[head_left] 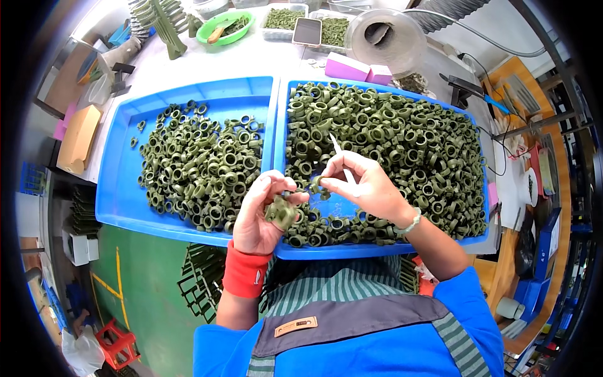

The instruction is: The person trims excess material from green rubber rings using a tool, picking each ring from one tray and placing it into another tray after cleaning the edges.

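My left hand (pixel 253 231), with a red wristband, is curled palm up around several olive-green ring parts (pixel 281 213). My right hand (pixel 372 186) pinches one green ring part (pixel 320 184) between thumb and forefinger. A slim white pointed tool (pixel 336 143) also lies in its grip, tip pointing away from me. Both hands are above the near left part of a blue plastic tray (pixel 358 253), which is heaped with similar ring parts (pixel 400 141). To the left, a second blue tray (pixel 123 179) contains a smaller heap (pixel 198 165).
Behind the trays are pink blocks (pixel 347 68), a clear funnel-like hood (pixel 400 56), a phone (pixel 307 32) on tubs of green pieces (pixel 284 19), and a green bowl (pixel 245 29). A cardboard box (pixel 80 139) stands left; a red stool (pixel 117 344) is on the floor.
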Demonstrator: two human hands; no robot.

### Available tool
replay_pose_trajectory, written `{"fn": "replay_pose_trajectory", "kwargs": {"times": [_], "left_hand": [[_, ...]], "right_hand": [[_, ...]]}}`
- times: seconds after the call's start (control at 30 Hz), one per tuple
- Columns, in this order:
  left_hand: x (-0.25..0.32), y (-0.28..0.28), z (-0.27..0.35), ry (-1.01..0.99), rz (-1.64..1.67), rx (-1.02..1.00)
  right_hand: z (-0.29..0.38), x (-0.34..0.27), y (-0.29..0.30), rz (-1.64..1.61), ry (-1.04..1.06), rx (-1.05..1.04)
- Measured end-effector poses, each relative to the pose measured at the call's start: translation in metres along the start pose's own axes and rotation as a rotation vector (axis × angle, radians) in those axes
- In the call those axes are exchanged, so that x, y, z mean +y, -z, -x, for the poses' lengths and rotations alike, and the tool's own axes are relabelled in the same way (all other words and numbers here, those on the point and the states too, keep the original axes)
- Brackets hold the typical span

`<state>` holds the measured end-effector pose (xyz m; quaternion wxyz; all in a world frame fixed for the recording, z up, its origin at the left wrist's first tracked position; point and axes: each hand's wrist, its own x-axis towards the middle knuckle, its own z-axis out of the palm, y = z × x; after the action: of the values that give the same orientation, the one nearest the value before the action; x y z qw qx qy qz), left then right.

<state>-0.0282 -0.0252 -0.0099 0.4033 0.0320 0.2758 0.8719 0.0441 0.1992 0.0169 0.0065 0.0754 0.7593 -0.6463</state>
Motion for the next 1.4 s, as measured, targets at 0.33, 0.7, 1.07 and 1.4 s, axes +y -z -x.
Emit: {"fn": "replay_pose_trajectory", "kwargs": {"times": [0.33,0.7,1.07,1.4], "left_hand": [[-0.019,-0.032,-0.002,0.254,-0.127,0.049],[-0.029,-0.041,-0.004,-0.058,-0.518,0.134],[0.042,0.016,-0.023,-0.715,-1.137,0.454],[0.043,0.008,-0.019,-0.656,-1.319,0.211]], "right_hand": [[0.007,-0.003,0.003,-0.513,0.107,-0.048],[0.008,-0.007,0.011,-0.48,0.153,0.024],[0.001,0.003,0.045,0.722,0.364,0.282],[-0.009,0.051,0.026,0.93,0.413,0.063]]}}
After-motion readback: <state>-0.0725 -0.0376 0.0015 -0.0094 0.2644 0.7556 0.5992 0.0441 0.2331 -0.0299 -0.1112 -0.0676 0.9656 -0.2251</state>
